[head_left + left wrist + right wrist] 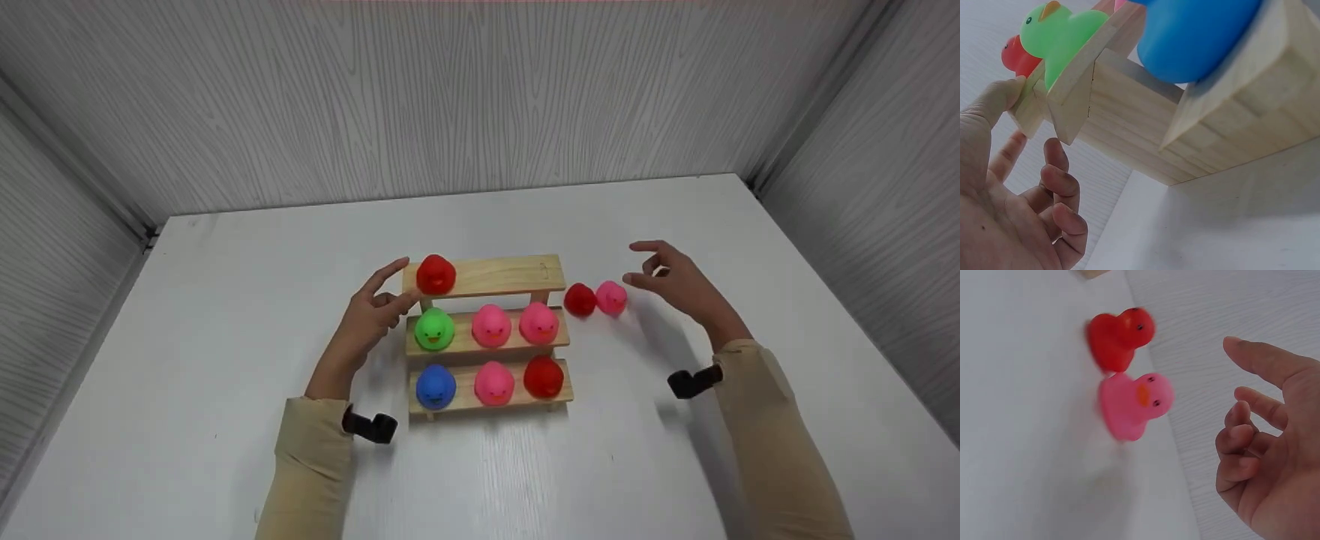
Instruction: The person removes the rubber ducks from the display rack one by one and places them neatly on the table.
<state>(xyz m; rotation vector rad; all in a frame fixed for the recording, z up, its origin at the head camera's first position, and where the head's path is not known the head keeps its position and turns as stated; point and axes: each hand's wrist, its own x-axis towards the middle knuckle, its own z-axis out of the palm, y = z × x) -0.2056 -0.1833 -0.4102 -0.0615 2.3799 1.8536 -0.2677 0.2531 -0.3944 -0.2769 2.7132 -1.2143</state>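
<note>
My left hand (pixel 367 319) holds the left end of the top tier of a three-tier wooden rack (pixel 502 274), thumb at its front edge and index finger at its back corner. Right beside that thumb sits a red rubber duck (pixel 436 275). A green duck (pixel 1064 39) is on the middle tier, with a blue duck (pixel 1196 36) on the bottom one. My right hand (pixel 671 281) hovers with thumb and index finger spread and nothing between them. Nearest to it on the table are a pink duck (pixel 1131 405) and another red duck (pixel 1117 337), side by side.
Two pink ducks, one of them the middle pink duck (pixel 491 325), share the middle tier with the green one. Along the bottom tier stand a pink duck (pixel 494 384) and a red duck (pixel 544 377). Grey wood-grain panels (pixel 450 97) enclose the white table (pixel 225 315).
</note>
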